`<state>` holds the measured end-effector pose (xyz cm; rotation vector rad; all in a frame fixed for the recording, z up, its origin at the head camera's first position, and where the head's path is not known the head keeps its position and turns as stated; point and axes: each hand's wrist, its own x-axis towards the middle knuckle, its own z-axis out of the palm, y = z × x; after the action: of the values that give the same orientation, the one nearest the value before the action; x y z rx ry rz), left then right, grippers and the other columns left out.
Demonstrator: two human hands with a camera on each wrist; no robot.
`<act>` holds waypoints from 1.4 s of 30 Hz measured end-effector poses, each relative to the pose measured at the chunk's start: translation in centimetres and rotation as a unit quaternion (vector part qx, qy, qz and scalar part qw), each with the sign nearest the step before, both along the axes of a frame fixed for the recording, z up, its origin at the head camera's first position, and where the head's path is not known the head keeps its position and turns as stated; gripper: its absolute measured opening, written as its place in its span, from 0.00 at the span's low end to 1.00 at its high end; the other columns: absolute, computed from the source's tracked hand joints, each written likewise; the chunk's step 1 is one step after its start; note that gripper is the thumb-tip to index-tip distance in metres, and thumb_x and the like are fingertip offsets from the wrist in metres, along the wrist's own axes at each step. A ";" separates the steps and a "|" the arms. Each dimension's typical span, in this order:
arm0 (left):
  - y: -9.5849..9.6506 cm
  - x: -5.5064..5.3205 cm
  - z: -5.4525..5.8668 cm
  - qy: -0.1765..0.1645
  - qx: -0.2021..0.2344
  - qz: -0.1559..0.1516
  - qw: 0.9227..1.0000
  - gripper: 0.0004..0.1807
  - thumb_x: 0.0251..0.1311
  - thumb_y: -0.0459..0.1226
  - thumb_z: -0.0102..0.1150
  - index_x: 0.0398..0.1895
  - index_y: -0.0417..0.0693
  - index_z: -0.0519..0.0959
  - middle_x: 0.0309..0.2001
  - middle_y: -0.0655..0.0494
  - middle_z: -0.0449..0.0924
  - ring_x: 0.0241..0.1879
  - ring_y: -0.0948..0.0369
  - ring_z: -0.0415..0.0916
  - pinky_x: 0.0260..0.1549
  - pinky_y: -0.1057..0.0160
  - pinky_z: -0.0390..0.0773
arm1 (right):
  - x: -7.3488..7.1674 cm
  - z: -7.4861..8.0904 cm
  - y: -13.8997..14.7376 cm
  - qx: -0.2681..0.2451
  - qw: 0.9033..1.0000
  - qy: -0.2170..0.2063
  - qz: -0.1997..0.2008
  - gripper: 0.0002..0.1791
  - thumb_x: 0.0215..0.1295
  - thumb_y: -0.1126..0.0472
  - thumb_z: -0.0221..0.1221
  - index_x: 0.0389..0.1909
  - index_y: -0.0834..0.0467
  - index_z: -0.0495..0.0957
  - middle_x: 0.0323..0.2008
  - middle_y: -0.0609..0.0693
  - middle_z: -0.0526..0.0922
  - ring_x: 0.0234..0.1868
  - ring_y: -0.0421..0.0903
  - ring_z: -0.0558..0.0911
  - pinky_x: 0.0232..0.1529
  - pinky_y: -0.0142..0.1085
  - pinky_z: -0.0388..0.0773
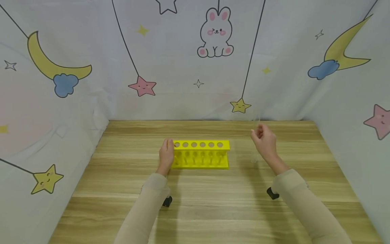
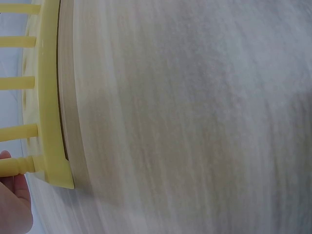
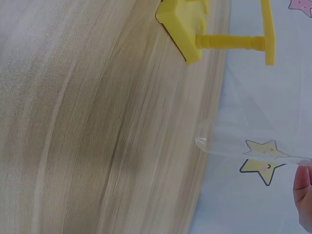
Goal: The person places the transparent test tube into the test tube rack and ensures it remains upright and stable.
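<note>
A yellow test tube rack [image 1: 199, 164] with a row of round holes along its top stands on the table. My left hand [image 1: 166, 156] grips its left end; in the left wrist view the fingers are at the end post of the rack [image 2: 54, 112]. To the right of the rack, my right hand [image 1: 266, 142] pinches a clear test tube [image 3: 234, 143] near its upper part. The tube's rounded bottom points down and is apart from the rack. In the head view the tube is so transparent that only faint outlines show.
The wood-grain table [image 1: 219, 203] reaches back to a white cloth wall [image 1: 182, 105] printed with stars, moons and a rabbit. More cloth hangs on both sides. Small black pieces [image 1: 273, 193] stick out at both wrists.
</note>
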<state>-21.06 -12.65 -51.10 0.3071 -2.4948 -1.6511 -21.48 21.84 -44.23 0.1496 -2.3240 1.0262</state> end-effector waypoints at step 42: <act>0.0 0.0 0.1 0.005 -0.002 -0.005 1.000 0.19 0.67 0.48 0.30 0.39 0.44 0.68 0.23 0.55 0.60 0.24 0.60 0.57 0.27 0.65 0.62 | 0.4 2.2 -1.5 -0.019 0.996 0.069 0.051 0.09 0.51 0.70 0.59 0.29 0.69 0.69 0.19 0.54 0.72 0.22 0.33 0.69 0.23 0.15 0.62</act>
<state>-21.02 -12.65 -51.04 0.2862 -2.4962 -1.6471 -21.04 20.31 -42.04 0.3163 -2.1890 1.0738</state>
